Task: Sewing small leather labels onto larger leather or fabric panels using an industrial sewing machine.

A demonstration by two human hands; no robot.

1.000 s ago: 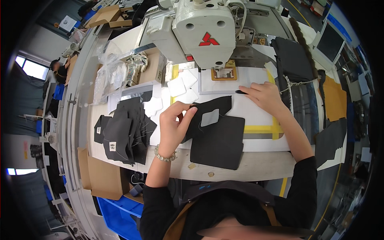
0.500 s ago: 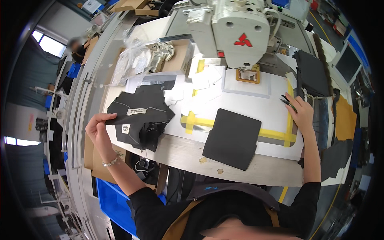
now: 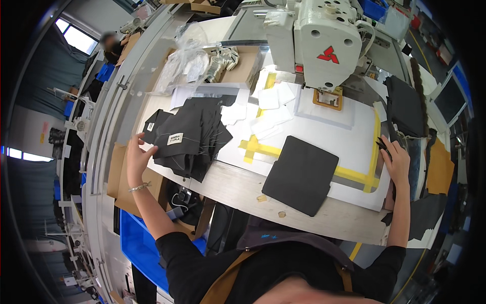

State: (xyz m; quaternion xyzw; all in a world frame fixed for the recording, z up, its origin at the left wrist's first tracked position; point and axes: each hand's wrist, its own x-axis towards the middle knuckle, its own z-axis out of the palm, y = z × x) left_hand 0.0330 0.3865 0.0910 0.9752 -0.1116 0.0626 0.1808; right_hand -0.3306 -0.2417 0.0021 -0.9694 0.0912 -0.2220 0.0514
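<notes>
My left hand (image 3: 137,159) is at the left edge of a stack of dark fabric pieces (image 3: 202,119), its thumb and fingers apart. White woven labels (image 3: 175,139) are sewn on the top pieces, and loose pale threads trail from them. At the right edge of the sewing table, my right hand (image 3: 397,161) is closed around small dark thread snips (image 3: 383,146), whose blades poke out past the fingers. Between the hands, near the table's front edge, lies a flat dark fabric panel (image 3: 301,175).
A white sewing machine (image 3: 326,43) stands at the back, with a yellowish clamp frame (image 3: 327,99) under its head. White squares (image 3: 270,119) lie on a taped white sheet. Behind the stack is a cardboard box (image 3: 246,76) of labels beside clear plastic (image 3: 177,68). A blue bin (image 3: 134,248) sits below left.
My left hand has let go of the labelled fabric piece, which now lies on the stack, and its fingers have spread. My right hand keeps the snips at the table's right side. The view has shifted slightly.
</notes>
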